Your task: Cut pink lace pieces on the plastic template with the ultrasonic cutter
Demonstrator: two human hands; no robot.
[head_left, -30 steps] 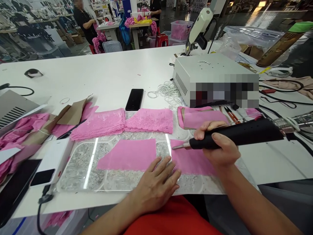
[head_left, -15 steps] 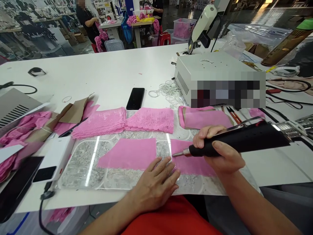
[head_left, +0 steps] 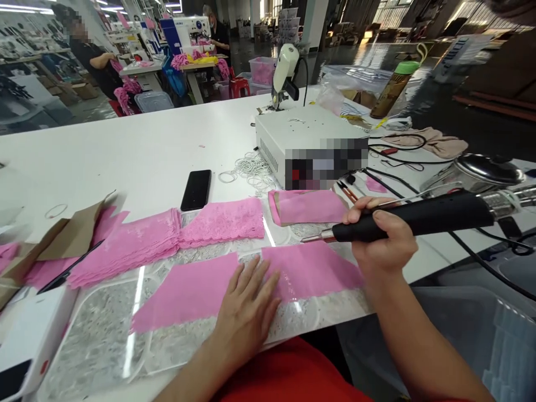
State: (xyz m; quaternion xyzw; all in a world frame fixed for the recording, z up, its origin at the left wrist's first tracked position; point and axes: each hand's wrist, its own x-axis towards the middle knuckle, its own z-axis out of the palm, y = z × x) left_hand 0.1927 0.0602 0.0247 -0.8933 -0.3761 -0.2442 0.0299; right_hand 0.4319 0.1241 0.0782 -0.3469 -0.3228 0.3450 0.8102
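Observation:
My right hand (head_left: pixel 389 240) is wrapped round a black glue gun (head_left: pixel 414 215) with a thin metal nozzle and a metal-sheathed hose. The nozzle tip points left, at the upper edge of a flat pink fabric piece (head_left: pixel 316 271); whether it touches cannot be made out. A shiny wet-looking streak marks that piece near its left part. My left hand (head_left: pixel 249 301) lies flat, fingers stretched, across the gap between this piece and a second pink fabric piece (head_left: pixel 188 287). Both pieces lie on a clear-topped, speckled work mat (head_left: pixel 104 329).
Behind them sit pink lace stacks (head_left: pixel 134 240), folded pink fabric (head_left: pixel 310 206) and a phone (head_left: pixel 196 190). A grey control box (head_left: pixel 310 123) stands behind, with white elastic loops (head_left: pixel 253 167) beside it. A white device (head_left: pixel 37 329) is at left, a lidded pot (head_left: pixel 481 170) at right.
The view has turned to the right. My right hand has drawn the glue gun's tip from the right piece's left edge to its top edge. A shiny streak now shows on that piece.

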